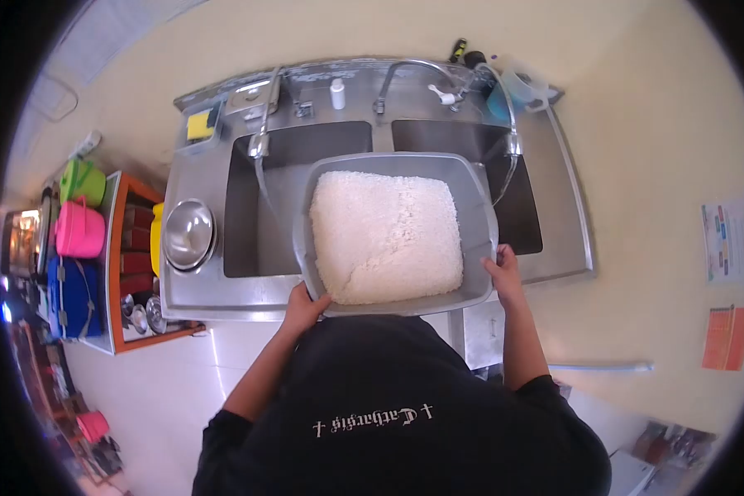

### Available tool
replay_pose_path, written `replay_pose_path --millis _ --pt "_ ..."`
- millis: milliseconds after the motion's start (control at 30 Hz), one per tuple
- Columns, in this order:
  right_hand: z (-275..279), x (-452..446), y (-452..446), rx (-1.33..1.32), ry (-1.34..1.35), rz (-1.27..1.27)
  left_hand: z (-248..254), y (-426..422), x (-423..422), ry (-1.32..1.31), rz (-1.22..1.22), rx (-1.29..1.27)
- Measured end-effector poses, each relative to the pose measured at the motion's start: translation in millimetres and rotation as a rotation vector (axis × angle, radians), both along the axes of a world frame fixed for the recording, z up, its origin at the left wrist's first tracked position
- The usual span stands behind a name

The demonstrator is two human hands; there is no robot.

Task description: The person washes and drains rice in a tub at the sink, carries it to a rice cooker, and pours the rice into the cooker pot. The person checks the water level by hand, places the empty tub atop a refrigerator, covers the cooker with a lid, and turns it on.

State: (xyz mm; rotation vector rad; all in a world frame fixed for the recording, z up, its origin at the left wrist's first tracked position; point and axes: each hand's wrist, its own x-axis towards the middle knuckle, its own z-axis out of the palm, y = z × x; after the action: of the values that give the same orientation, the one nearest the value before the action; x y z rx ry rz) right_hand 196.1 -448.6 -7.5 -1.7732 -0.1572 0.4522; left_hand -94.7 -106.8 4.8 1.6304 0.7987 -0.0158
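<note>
A grey plastic basin [477, 198] is held level against my front, over the near edge of a steel double sink. White rice [388, 240] fills much of it, with a shallow crease across the surface. My left hand [307, 307] grips the basin's near left corner, thumb over the rim. On the opposite side, my right hand [503, 269] clasps the rim near its right corner. The undersides of both grips are hidden by the basin. Behind it, water seems to run from the left faucet [259, 145] and the right faucet [512, 145].
Steel bowls [190, 233] sit on the left drainboard. A tub with a yellow sponge [199, 126] and a white bottle [337, 93] stand along the back ledge. A clear pitcher [522, 89] is at back right. An orange-edged shelf [124, 256] stands left of the sink.
</note>
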Motion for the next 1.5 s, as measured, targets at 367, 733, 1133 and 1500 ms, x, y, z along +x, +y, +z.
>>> replay_pose_path --millis 367,733,1133,1500 --pt "79.0 132.7 154.1 -0.077 -0.570 0.171 1.9 -0.4 60.0 0.193 0.264 0.662" --pt "-128.0 377.1 360.4 -0.738 -0.805 0.219 16.7 -9.8 68.6 0.327 0.323 0.698" --pt "-97.8 397.2 340.8 0.098 -0.333 -0.264 25.3 -8.5 73.3 0.373 0.340 0.650" --pt "-64.8 309.7 299.1 0.096 -0.155 0.153 9.8 -5.9 59.0 0.316 0.395 0.570"
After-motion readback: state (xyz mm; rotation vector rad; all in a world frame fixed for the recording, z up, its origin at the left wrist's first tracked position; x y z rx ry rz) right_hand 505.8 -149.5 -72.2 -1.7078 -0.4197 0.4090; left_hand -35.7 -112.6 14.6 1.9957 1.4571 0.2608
